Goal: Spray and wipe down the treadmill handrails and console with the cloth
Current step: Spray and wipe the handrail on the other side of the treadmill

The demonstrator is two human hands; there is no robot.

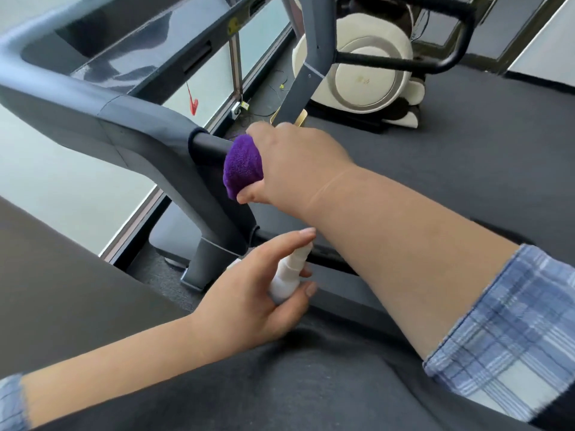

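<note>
Two hands: both busy, near the handrail (208, 148)
R hand (292, 169): fingers curled round purple cloth (243, 164); cloth wrapped on handrail's black grip, touching it
L hand (249, 293): below handrail; grips white spray bottle (289, 275), forefinger over nozzle top
Console (118, 57): above-left of handrail; dark, glossy
Sleeves: blue plaid, pushed up both forearms

Gym floor: treadmill (130, 126) beside a cream exercise machine (364, 70), dark carpet (466, 126).
</note>
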